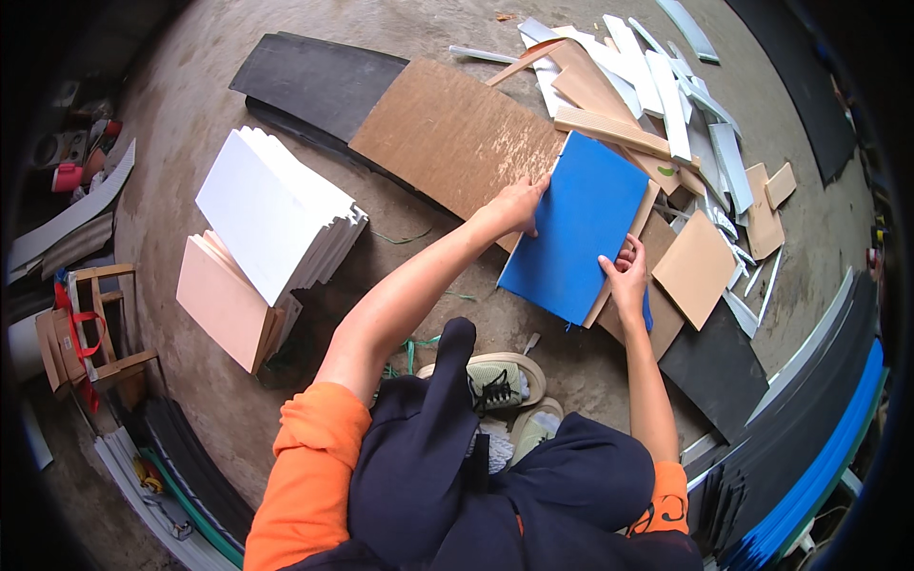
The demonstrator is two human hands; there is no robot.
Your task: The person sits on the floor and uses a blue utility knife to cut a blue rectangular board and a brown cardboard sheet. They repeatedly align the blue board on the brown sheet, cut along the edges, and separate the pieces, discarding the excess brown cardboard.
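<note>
A rectangular blue board point(583, 224) lies tilted in front of me, with pale boards showing under its right edge. My left hand point(520, 206) grips its left edge, thumb and fingers closed along the side. At the right edge, my right hand point(625, 270) has its thumb on the blue face and its fingers curled at the side. Beneath and left of the blue board is a scuffed brown board point(447, 133). A tan board point(693, 266) lies right of my right hand.
White boards point(271, 209) are stacked over pinkish boards point(224, 300) at the left. White and tan offcuts point(666, 95) are heaped at the far right. Long black and blue sheets point(809, 457) line the right side. A wooden frame point(119, 366) stands at the left.
</note>
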